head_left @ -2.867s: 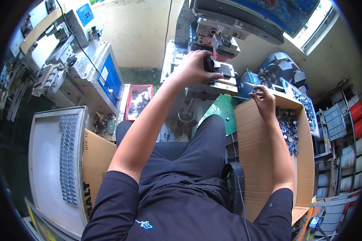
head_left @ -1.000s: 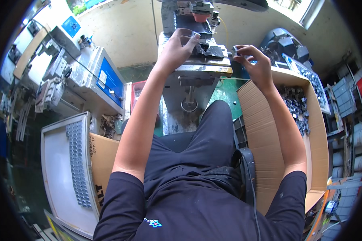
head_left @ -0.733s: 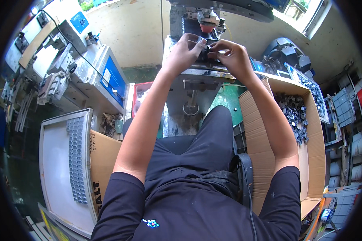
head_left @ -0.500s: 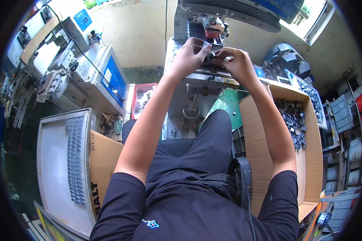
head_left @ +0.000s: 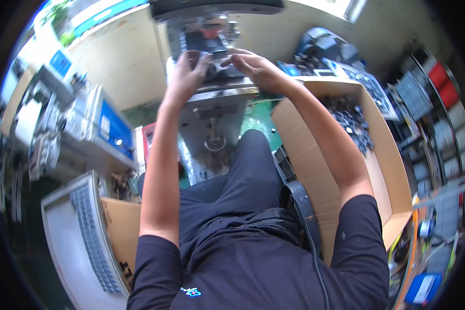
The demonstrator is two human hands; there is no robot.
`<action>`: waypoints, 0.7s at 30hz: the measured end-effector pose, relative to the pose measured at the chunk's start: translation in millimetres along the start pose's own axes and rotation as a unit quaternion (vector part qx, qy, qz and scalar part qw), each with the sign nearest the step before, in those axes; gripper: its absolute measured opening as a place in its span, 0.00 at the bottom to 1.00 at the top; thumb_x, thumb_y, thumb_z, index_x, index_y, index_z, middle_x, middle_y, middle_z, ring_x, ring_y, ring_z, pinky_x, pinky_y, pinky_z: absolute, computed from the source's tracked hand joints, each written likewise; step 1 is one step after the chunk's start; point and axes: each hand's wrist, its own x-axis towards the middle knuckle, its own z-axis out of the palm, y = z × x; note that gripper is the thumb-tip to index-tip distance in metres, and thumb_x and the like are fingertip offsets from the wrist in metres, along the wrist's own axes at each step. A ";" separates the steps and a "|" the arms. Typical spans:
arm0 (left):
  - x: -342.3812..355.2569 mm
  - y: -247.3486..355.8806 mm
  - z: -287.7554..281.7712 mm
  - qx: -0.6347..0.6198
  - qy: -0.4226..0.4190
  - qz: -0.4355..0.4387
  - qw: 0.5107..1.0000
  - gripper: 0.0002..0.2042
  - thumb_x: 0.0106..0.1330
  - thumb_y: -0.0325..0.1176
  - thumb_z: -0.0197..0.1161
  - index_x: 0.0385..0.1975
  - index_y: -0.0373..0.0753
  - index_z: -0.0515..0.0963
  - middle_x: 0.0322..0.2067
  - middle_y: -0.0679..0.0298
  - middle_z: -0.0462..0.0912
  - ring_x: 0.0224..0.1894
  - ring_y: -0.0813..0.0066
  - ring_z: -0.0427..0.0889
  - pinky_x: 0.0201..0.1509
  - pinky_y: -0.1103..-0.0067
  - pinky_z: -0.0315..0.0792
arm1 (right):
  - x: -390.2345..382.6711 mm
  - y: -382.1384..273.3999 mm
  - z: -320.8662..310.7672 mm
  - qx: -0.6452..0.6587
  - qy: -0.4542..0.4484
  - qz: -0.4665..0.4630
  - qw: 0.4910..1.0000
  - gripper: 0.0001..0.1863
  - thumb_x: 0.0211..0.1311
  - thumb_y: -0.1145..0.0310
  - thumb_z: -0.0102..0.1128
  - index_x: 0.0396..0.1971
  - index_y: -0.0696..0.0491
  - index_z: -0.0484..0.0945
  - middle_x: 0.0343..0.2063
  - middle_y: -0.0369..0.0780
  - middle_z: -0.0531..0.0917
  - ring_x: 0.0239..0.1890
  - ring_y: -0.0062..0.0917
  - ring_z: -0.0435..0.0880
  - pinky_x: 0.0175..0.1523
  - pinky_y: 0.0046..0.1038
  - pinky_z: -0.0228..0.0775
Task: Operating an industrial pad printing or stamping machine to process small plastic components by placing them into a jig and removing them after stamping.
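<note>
Both my hands are raised over the work area of a bench machine point(head_left: 212, 98) with a dark upper head. My left hand point(head_left: 187, 75) is at the left of the machine's fixture point(head_left: 219, 70), its fingers and thumb drawn together. Motion blur smears them, and what they hold cannot be made out. On the right side of the fixture is my right hand point(head_left: 258, 71), thumb and fingers pinched around something too small to name. A reddish block point(head_left: 210, 33) shows on the machine behind my hands.
An open cardboard box point(head_left: 305, 150) with many small dark metal parts point(head_left: 351, 121) stands at my right. To my left, a framed tray point(head_left: 67, 232) carries rows of grey pieces. A blue-fronted machine point(head_left: 113, 129) stands farther left, shelves point(head_left: 418, 98) at far right.
The whole view has swung, so the machine and my hands appear farther left. My hands stay at the fixture, slightly farther apart.
</note>
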 end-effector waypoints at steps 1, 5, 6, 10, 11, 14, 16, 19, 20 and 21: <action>-0.9 -4.9 -5.4 0.026 0.014 0.021 0.999 0.22 0.65 0.45 0.58 0.45 0.28 0.71 0.39 0.52 0.80 0.42 0.68 0.79 0.47 0.76 0.71 | -3.9 0.1 -2.0 -0.010 0.044 -0.026 0.999 0.20 0.72 0.58 0.40 0.45 0.56 0.77 0.54 0.44 0.73 0.56 0.31 0.69 0.60 0.27 0.59; 5.8 -19.8 -9.5 -0.018 0.000 0.022 1.000 0.20 0.68 0.45 0.54 0.45 0.30 0.71 0.35 0.57 0.82 0.41 0.70 0.79 0.46 0.78 0.70 | -34.8 53.8 -58.7 -0.072 0.251 0.020 0.965 0.15 0.70 0.62 0.45 0.42 0.56 0.78 0.43 0.41 0.80 0.48 0.27 0.77 0.54 0.24 0.64; 5.1 -18.9 -10.3 -0.027 -0.002 0.015 1.000 0.20 0.68 0.45 0.54 0.45 0.31 0.71 0.35 0.57 0.82 0.41 0.70 0.79 0.46 0.78 0.70 | -52.1 70.0 -71.8 -0.012 0.311 0.098 0.945 0.14 0.70 0.65 0.45 0.43 0.57 0.77 0.40 0.39 0.81 0.43 0.23 0.77 0.51 0.23 0.65; 13.4 -3.7 14.4 -0.048 -0.020 0.031 0.998 0.20 0.68 0.45 0.53 0.45 0.31 0.70 0.36 0.58 0.82 0.41 0.70 0.79 0.47 0.79 0.69 | -171.0 181.1 -161.8 -0.153 0.562 0.258 0.771 0.18 0.64 0.60 0.52 0.45 0.57 0.77 0.42 0.45 0.82 0.48 0.34 0.79 0.52 0.31 0.68; 8.7 -3.9 10.2 -0.046 -0.021 0.016 0.999 0.20 0.69 0.45 0.52 0.45 0.30 0.70 0.35 0.58 0.82 0.41 0.71 0.79 0.47 0.79 0.68 | -185.4 187.1 -164.0 -0.183 0.531 0.358 0.746 0.19 0.63 0.57 0.52 0.44 0.57 0.77 0.43 0.46 0.82 0.48 0.36 0.79 0.53 0.32 0.68; -0.5 -6.2 -5.7 -0.019 0.016 0.024 0.999 0.21 0.69 0.46 0.51 0.45 0.30 0.70 0.37 0.57 0.82 0.41 0.72 0.79 0.46 0.79 0.69 | -226.9 197.8 -145.9 -0.240 0.418 0.531 0.697 0.25 0.59 0.47 0.53 0.46 0.52 0.77 0.46 0.48 0.79 0.51 0.41 0.77 0.56 0.36 0.66; -11.1 -7.6 -22.5 -0.067 0.071 0.050 0.994 0.21 0.69 0.46 0.51 0.45 0.30 0.70 0.38 0.57 0.81 0.41 0.72 0.79 0.44 0.80 0.69 | -238.5 204.2 -116.7 -0.279 0.327 0.603 0.672 0.27 0.58 0.44 0.52 0.51 0.48 0.75 0.49 0.48 0.78 0.54 0.40 0.75 0.58 0.38 0.64; -27.7 -10.8 -38.1 -0.161 0.162 0.092 0.969 0.22 0.69 0.48 0.52 0.46 0.31 0.71 0.41 0.58 0.79 0.41 0.74 0.79 0.41 0.81 0.70 | -254.9 214.6 -120.2 -0.330 0.263 0.607 0.673 0.28 0.56 0.43 0.53 0.52 0.46 0.75 0.51 0.49 0.76 0.56 0.41 0.73 0.61 0.40 0.61; -41.2 -13.1 -52.0 -0.132 0.192 0.087 0.969 0.22 0.68 0.48 0.53 0.46 0.32 0.71 0.41 0.59 0.79 0.41 0.74 0.79 0.40 0.81 0.70 | -247.1 219.6 -123.1 -0.296 0.254 0.615 0.685 0.28 0.56 0.44 0.53 0.51 0.47 0.75 0.50 0.49 0.77 0.56 0.41 0.73 0.60 0.40 0.62; -55.0 -26.4 -74.0 -0.109 0.202 0.073 0.971 0.21 0.68 0.47 0.54 0.46 0.32 0.71 0.40 0.59 0.79 0.41 0.75 0.78 0.40 0.80 0.70 | -236.1 218.3 -122.3 -0.314 0.218 0.613 0.692 0.26 0.56 0.47 0.54 0.49 0.49 0.76 0.50 0.50 0.77 0.55 0.42 0.74 0.60 0.39 0.63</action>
